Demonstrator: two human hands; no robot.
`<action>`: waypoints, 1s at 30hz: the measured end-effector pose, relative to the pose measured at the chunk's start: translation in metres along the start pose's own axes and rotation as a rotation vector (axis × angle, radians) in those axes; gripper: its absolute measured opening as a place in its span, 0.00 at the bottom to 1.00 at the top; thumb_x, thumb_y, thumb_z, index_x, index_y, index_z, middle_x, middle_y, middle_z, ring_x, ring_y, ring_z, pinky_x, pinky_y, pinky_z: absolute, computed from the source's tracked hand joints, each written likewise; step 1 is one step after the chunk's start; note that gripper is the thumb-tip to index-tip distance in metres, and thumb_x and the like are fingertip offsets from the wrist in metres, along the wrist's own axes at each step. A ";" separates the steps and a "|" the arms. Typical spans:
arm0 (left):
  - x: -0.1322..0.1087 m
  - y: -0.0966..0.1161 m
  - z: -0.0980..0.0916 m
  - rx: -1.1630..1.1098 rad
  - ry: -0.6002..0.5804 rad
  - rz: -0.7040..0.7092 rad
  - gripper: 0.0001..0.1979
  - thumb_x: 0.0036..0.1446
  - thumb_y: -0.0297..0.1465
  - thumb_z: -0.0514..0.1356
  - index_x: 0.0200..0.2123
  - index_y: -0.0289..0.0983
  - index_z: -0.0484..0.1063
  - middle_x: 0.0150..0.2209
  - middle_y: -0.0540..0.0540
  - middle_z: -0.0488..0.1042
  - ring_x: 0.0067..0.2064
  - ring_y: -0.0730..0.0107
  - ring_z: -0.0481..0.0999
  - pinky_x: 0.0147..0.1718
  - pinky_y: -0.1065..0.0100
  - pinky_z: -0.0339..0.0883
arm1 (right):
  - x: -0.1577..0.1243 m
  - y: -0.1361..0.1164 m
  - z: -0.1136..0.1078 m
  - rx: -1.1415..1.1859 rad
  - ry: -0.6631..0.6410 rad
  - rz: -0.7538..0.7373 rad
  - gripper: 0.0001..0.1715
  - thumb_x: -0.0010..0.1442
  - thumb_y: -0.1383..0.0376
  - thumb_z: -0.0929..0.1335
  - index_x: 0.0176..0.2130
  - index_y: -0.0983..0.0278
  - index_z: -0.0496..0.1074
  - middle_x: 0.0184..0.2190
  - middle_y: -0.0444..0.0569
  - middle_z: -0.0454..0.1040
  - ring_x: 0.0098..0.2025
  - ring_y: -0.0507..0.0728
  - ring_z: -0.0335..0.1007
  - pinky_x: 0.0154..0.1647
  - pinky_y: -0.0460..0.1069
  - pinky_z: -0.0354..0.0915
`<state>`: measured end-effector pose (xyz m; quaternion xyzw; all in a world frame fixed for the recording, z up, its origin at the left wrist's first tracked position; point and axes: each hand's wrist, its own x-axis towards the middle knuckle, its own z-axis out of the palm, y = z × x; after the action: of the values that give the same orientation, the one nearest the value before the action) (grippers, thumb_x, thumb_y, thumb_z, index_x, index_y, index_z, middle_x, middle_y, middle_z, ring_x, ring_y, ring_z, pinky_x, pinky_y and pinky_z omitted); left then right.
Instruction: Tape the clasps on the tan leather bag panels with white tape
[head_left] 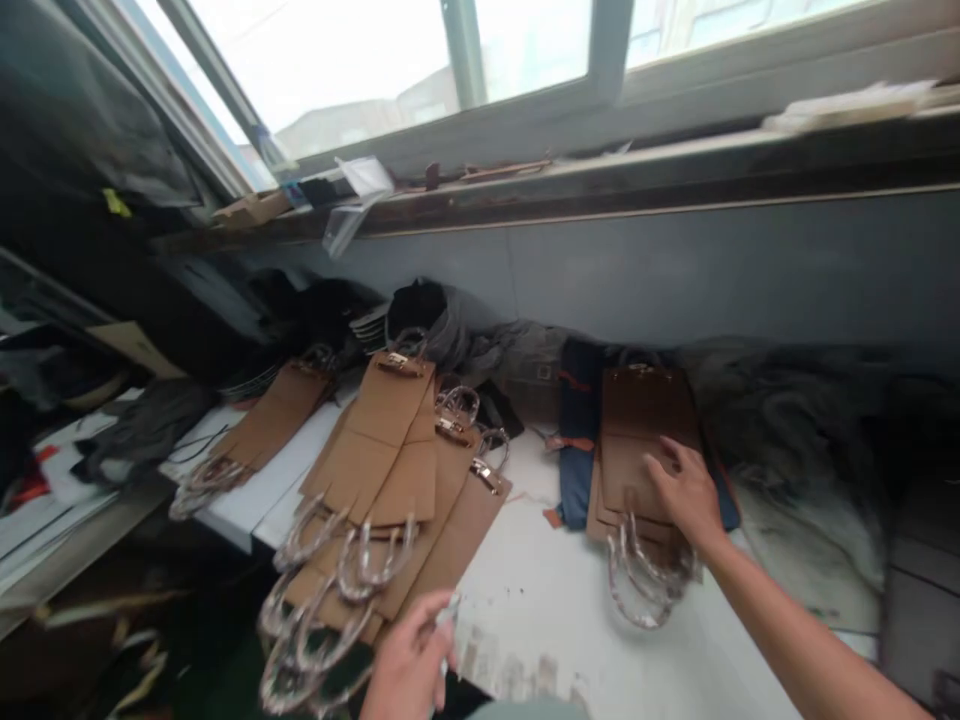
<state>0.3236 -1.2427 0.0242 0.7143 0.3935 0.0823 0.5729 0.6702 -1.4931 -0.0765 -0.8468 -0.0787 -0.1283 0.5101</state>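
Observation:
My right hand (686, 492) lies with fingers spread on a stack of dark brown leather bag panels (645, 430) whose clear plastic handles (645, 585) hang toward me. My left hand (411, 660), low in the view, is closed around a thin light-coloured stick-like tool (448, 615) I cannot name. To the left, a fanned pile of tan bag panels (390, 460) with clear handles (330, 570) lies on the white table (555, 590).
Another tan panel (262, 425) lies further left. Dark cloth and bags (480, 340) pile against the grey wall under a window sill (570, 175). Blue material (576, 440) sits under the brown stack. Clutter fills the left side.

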 end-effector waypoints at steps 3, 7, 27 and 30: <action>0.009 0.009 0.006 -0.055 -0.114 0.073 0.25 0.56 0.46 0.63 0.49 0.34 0.72 0.26 0.51 0.74 0.17 0.77 0.66 0.17 0.74 0.57 | -0.081 -0.087 0.008 0.376 -0.563 0.083 0.25 0.60 0.48 0.70 0.49 0.62 0.77 0.41 0.52 0.79 0.41 0.62 0.76 0.45 0.54 0.69; 0.020 0.017 0.006 -0.137 -0.240 0.076 0.25 0.59 0.44 0.61 0.53 0.34 0.72 0.28 0.50 0.73 0.20 0.76 0.68 0.19 0.72 0.64 | -0.165 -0.171 0.037 0.656 -0.838 0.216 0.21 0.57 0.51 0.74 0.43 0.63 0.79 0.33 0.48 0.79 0.35 0.58 0.74 0.39 0.51 0.68; 0.109 0.030 -0.113 -0.250 -0.384 0.150 0.22 0.57 0.41 0.65 0.48 0.32 0.76 0.31 0.46 0.75 0.23 0.75 0.70 0.14 0.77 0.61 | -0.198 -0.292 0.158 0.675 -0.758 0.318 0.18 0.56 0.50 0.75 0.29 0.63 0.79 0.29 0.47 0.74 0.32 0.58 0.70 0.36 0.51 0.66; 0.113 0.034 -0.117 -0.195 -0.345 0.089 0.23 0.56 0.43 0.65 0.48 0.31 0.76 0.22 0.50 0.72 0.19 0.76 0.65 0.14 0.76 0.58 | -0.194 -0.293 0.159 0.616 -0.719 0.290 0.16 0.55 0.51 0.76 0.30 0.61 0.81 0.30 0.48 0.74 0.34 0.58 0.69 0.36 0.50 0.65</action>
<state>0.3495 -1.0814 0.0548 0.6755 0.2478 0.0217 0.6942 0.4293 -1.2160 0.0424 -0.6495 -0.1656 0.2736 0.6898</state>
